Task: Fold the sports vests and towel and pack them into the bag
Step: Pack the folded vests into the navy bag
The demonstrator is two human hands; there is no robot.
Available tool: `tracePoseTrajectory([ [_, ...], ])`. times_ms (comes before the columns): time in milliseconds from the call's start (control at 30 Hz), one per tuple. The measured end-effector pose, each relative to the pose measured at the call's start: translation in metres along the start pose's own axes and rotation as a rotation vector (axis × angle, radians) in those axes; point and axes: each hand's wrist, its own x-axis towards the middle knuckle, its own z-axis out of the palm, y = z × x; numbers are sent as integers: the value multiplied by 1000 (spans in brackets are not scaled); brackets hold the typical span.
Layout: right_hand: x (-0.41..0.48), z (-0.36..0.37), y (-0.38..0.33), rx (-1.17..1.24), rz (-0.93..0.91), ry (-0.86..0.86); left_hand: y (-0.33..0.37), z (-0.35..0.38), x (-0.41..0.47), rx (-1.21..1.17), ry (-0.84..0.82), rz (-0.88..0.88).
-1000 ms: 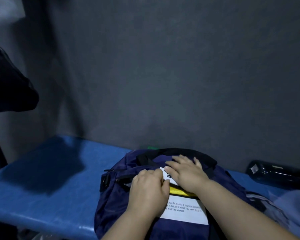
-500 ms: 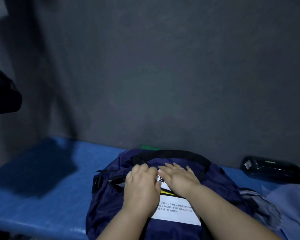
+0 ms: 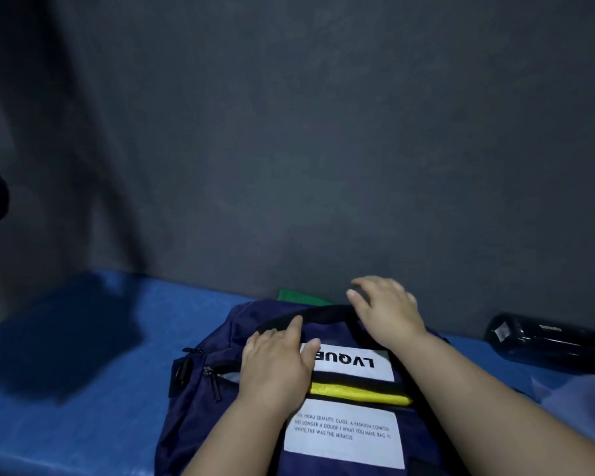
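Pressing on a navy backpack (image 3: 203, 417) that lies flat on the blue counter (image 3: 83, 389), at 6 o'clock in the view, with its top end toward the grey wall (image 3: 323, 149).

Left grip (image 3: 275, 365): palm down on the upper front panel, fingers straight, index tip touching the black carry handle (image 3: 323, 312); it encloses nothing.

Right grip (image 3: 389, 314): at 12 o'clock of the bag, over the handle's right end, fingers spread and blurred. It appears to hold nothing. Whether it touches the handle cannot be told.

Handling (judged): the shell is thin, soft cloth, so it is likely light and will sag if lifted by a panel. The webbing handle is the firm place to take hold. The zip pull (image 3: 215, 383) at 9 o'clock, where a pocket gapes slightly, is the place for opening.

Count:
- One backpack.
- One upper white label (image 3: 351, 362) and one lower white label (image 3: 344, 431), with one yellow strip (image 3: 358, 395) between them.
- One green cloth edge (image 3: 299, 297) behind the bag at 12 o'clock.
- One pale blue-grey garment (image 3: 584, 400) at 4 o'clock.
- One black bottle (image 3: 547, 341) on its side at 3 o'clock.

Which cloth is a vest and which the towel cannot be told.
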Motion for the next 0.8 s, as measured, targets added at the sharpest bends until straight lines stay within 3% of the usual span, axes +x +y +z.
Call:
tracePoseTrajectory([
  [100, 16, 13, 11, 98, 1, -278, 1, -2, 7, -3, -13, -21],
  [200, 15, 29, 13, 109, -34, -418, 2, -3, 16, 9, -32, -41],
  [633, -10, 23, 6, -47, -145, -592, 5, 8, 41, -55, -183, -32],
  [800, 12, 28, 14, 152, -13, -539, 5, 8, 50, -55, -230, -50],
])
